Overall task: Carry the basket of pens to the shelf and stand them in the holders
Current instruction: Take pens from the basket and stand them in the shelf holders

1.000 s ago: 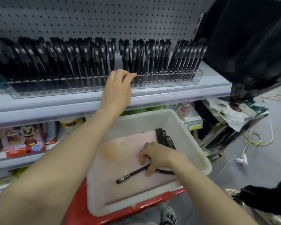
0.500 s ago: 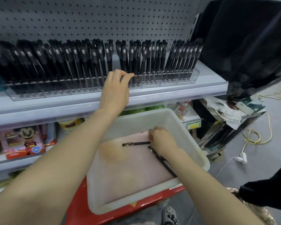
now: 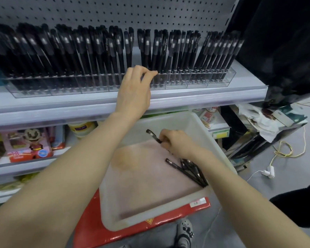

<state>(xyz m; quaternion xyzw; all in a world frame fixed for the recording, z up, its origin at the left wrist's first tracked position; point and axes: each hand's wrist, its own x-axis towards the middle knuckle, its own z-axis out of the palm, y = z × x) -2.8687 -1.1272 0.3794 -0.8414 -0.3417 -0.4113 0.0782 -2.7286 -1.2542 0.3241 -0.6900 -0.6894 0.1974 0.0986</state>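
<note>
A toy box [image 3: 29, 144] stands at lower left on the tier below the shelf [image 3: 61, 111]. The shelf carries a row of clear holders [image 3: 100, 85] against the pegboard. They are packed with stood pens [image 3: 97, 51], black, caps up, most leaning slightly.

The left hand [image 3: 134, 90] reaches over the shelf edge near the row's middle. Its fingers [image 3: 147, 71] are bent, with the tips at the holders' front rim. Whether they pinch anything cannot be determined.

The basket [image 3: 170, 121] sits below the shelf on a red board [image 3: 132, 233]. Inside it, the right hand [image 3: 175, 142] has its fingers curled round one pen [image 3: 153, 136], which projects up and to the left of the fist. Loose pens [image 3: 191, 169] lie in a bundle on the basket floor, just below that wrist, towards the right wall.

At right, a cable [image 3: 284, 153] lies on the floor and a black cloth [image 3: 284, 42] hangs beside the shelf end
</note>
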